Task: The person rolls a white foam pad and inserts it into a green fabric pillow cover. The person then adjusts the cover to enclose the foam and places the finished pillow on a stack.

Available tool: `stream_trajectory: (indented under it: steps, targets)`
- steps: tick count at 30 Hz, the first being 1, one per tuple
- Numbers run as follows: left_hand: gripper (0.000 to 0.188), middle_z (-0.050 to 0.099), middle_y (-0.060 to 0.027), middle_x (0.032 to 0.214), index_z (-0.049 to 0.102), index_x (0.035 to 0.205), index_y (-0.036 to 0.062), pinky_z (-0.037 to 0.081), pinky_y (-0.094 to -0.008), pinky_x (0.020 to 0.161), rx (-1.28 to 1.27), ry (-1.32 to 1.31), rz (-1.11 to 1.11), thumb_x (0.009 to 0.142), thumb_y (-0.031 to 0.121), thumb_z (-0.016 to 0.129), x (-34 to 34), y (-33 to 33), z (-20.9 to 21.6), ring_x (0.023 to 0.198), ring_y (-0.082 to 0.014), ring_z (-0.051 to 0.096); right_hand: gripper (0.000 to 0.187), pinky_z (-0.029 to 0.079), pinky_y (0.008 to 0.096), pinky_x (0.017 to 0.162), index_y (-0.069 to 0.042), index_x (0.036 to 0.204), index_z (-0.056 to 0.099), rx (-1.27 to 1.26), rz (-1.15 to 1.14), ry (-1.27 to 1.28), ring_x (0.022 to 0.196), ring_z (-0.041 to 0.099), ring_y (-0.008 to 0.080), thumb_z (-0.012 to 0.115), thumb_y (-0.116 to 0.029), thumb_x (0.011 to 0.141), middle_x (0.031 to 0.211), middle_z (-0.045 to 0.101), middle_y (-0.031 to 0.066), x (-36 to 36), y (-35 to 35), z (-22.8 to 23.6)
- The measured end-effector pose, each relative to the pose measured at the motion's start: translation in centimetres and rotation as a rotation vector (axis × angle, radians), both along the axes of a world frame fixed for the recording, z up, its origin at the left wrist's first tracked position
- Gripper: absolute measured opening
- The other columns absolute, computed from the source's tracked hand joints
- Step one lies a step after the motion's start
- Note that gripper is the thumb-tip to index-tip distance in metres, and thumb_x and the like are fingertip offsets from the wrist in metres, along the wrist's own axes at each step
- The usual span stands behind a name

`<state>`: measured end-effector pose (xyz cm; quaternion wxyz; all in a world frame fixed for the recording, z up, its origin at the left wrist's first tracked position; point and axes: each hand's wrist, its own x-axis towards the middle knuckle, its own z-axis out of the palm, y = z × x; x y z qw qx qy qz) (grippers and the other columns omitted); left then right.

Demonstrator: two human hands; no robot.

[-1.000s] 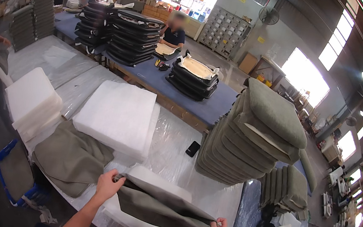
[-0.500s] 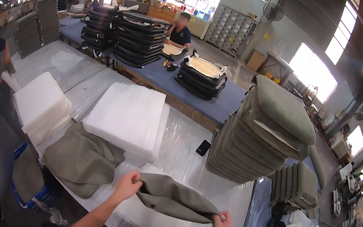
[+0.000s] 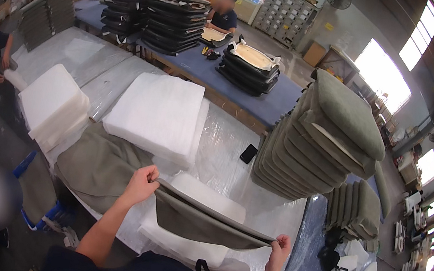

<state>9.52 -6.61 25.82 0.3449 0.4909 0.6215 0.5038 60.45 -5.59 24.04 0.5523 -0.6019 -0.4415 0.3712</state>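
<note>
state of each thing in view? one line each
Grey-green cover: lifted, stretched between both hands above a foam pad.
Left hand: grip shut on cover's left end.
Right hand: grip shut on cover's right end.
Foam pad: flat on the table, partly hidden.
White foam stack: stacked flat.
Cushion stack: tall, leaning.
Phone: lying flat, screen dark.

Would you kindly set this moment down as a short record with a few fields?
Left hand: grips one upper corner of a grey-green fabric cover
Right hand: grips the cover's other corner
Cover: stretched between both hands above a white foam pad
Table: covered in clear plastic sheet
Left of the hands: pile of loose covers
Behind: stack of white foam slabs
Right: tall stack of finished cushions
Small item: black phone
</note>
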Motion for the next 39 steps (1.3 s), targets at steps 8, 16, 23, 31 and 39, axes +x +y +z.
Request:
stream_trajectory:
  steps: [8,16,23,31,39]
  targets:
    - [0.023,0.048,-0.0034,0.069,0.046,0.087,0.0076,0.036,-0.032,0.056,0.213,0.134,0.165,0.081,0.005,0.069,-1.5,-0.9,4.3,0.06,-0.0142,0.044,0.021,0.04,0.0235,0.069,-0.003,0.1,0.064,0.22,-0.034,-0.264,0.078,0.052,0.0079,0.057,0.005,0.081,0.099,0.063,0.0027,-4.5,-2.1,7.0]
    - [0.018,0.054,-0.01,0.066,0.05,0.085,0.0065,0.042,-0.0391,0.06,-0.114,0.27,-0.189,0.076,0.008,0.065,-2.5,-2.1,5.6,0.058,-0.0261,0.052,0.031,0.045,0.0232,0.067,0.0,0.106,0.081,-0.129,0.231,-0.289,0.072,0.058,0.0076,0.059,-0.005,0.084,0.079,0.069,-0.0006,0.4,-1.1,6.7]
    - [0.018,0.043,-0.0138,0.136,0.054,0.081,0.009,0.033,-0.0384,0.112,0.264,0.027,-0.307,0.071,-0.006,0.056,-2.1,-3.2,6.9,0.123,-0.025,0.043,0.015,0.039,0.0318,0.096,-0.004,0.069,0.062,0.311,0.146,0.095,0.112,0.058,0.0215,0.052,0.007,0.066,0.112,0.07,0.013,-3.1,-1.6,12.5]
    - [0.064,0.055,-0.0113,0.145,0.086,0.108,0.0258,0.032,-0.0433,0.117,0.403,0.484,-0.643,0.064,-0.01,0.054,-1.4,-2.8,11.7,0.134,-0.0312,0.048,0.017,0.044,0.0292,0.079,0.001,0.066,0.06,0.341,0.389,-0.608,0.096,0.06,0.0196,0.053,0.013,0.075,0.106,0.071,0.0108,0.2,-0.6,13.8]
    - [0.021,0.064,-0.0063,0.127,0.078,0.079,0.0154,0.041,-0.0466,0.108,0.489,0.864,-0.699,0.071,0.003,0.064,-0.3,-2.4,15.2,0.126,-0.0297,0.057,0.019,0.051,0.0316,0.081,0.002,0.084,0.071,0.359,0.369,-0.699,0.094,0.068,0.0243,0.053,0.01,0.082,0.103,0.073,0.0127,0.8,-0.8,17.1]
